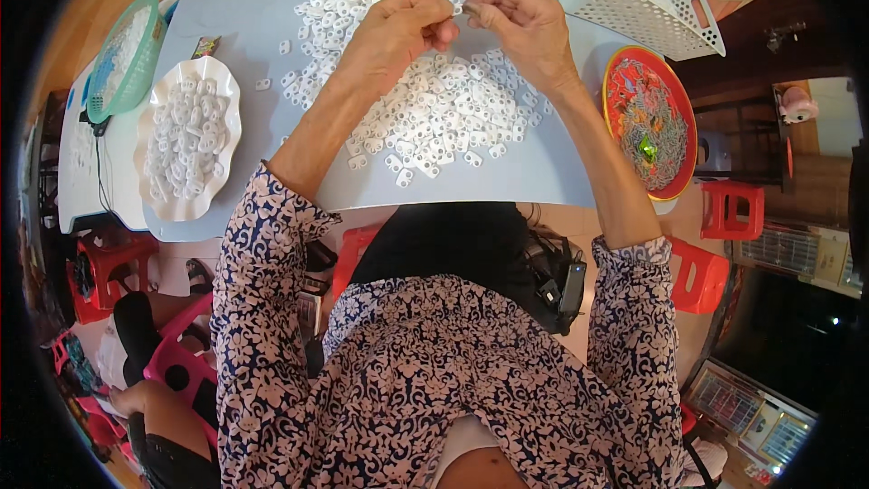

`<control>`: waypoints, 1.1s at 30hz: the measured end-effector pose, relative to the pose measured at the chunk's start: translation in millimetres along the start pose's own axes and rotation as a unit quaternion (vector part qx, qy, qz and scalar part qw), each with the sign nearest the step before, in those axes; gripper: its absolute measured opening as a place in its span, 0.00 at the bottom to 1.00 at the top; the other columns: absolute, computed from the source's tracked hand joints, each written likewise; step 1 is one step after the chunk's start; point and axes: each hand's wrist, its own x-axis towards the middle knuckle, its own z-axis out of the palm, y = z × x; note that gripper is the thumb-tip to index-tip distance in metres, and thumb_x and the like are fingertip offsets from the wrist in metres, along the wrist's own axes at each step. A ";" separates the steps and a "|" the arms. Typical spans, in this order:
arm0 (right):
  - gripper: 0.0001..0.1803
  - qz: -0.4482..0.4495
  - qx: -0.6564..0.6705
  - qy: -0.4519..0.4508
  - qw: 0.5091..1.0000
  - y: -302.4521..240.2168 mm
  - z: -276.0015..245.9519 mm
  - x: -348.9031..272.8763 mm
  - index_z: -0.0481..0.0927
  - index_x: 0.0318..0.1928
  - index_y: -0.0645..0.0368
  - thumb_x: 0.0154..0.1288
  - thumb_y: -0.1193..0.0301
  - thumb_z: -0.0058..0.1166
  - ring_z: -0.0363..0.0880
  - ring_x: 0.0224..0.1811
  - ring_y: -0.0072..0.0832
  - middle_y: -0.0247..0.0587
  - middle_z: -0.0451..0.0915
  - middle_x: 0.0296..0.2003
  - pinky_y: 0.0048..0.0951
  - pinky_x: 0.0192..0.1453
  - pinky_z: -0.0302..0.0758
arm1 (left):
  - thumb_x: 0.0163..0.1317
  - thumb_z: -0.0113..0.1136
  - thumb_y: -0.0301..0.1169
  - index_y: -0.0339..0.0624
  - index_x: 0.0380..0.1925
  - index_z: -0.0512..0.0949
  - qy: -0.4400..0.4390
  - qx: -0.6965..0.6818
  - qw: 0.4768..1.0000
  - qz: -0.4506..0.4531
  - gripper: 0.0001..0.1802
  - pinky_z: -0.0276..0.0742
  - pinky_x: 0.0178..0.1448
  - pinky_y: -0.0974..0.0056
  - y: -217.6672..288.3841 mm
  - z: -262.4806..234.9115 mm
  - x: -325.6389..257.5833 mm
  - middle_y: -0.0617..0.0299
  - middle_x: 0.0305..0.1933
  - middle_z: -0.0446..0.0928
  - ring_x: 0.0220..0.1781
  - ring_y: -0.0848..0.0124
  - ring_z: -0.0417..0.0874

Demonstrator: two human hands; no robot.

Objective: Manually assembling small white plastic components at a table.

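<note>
Above a heap of small white plastic pieces with two dark holes each (434, 113), my two hands meet near the far side of the table. My left hand (394, 36) is closed, thumb and fingers pinching one white two-holed piece (457, 6) at its edge. Just right of that piece, my right hand (525, 25) has thumb and forefinger pressed together; what lies between them is too small to make out. Its other fingers curl loosely. A red oval bowl (691, 140) with a yellow inside rim stands by my right forearm, full of thin greyish bits and some coloured ones.
A scalloped white dish (233, 81) of white pieces stands at the left on the grey table (272, 140). Beyond it are a small packet (205, 46) and a green basket (95, 107). A perforated white basket (579, 0) sits far right. Red stools (731, 210) and another person's leg (176, 412) are below.
</note>
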 end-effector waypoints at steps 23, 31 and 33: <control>0.05 -0.029 -0.059 0.051 0.997 -16.8 6.3 -10.8 0.78 0.31 0.64 0.60 0.74 0.54 0.71 0.20 0.16 0.32 0.76 0.19 0.21 0.24 0.68 | 0.68 0.45 0.36 0.36 0.29 0.73 -0.092 -0.044 0.989 -0.108 0.15 0.69 0.38 0.67 4.2 4.7 3.4 0.62 0.22 0.71 0.30 0.70 0.73; 0.04 -0.237 -0.198 0.037 0.950 -13.3 -1.2 -12.1 0.77 0.33 0.63 0.56 0.81 0.53 0.78 0.26 0.32 0.42 0.77 0.28 0.28 0.31 0.75 | 0.65 0.51 0.35 0.37 0.30 0.73 -0.015 -0.077 0.987 -0.144 0.12 0.71 0.37 0.65 6.6 10.8 0.9 0.63 0.21 0.70 0.33 0.67 0.76; 0.05 -0.242 -0.231 0.032 0.942 -18.6 -3.0 -15.4 0.77 0.34 0.62 0.55 0.79 0.54 0.78 0.26 0.33 0.42 0.77 0.28 0.28 0.31 0.75 | 0.64 0.52 0.34 0.37 0.30 0.74 -0.004 -0.072 0.988 -0.137 0.11 0.71 0.37 0.65 6.2 7.0 -0.2 0.62 0.22 0.71 0.34 0.67 0.77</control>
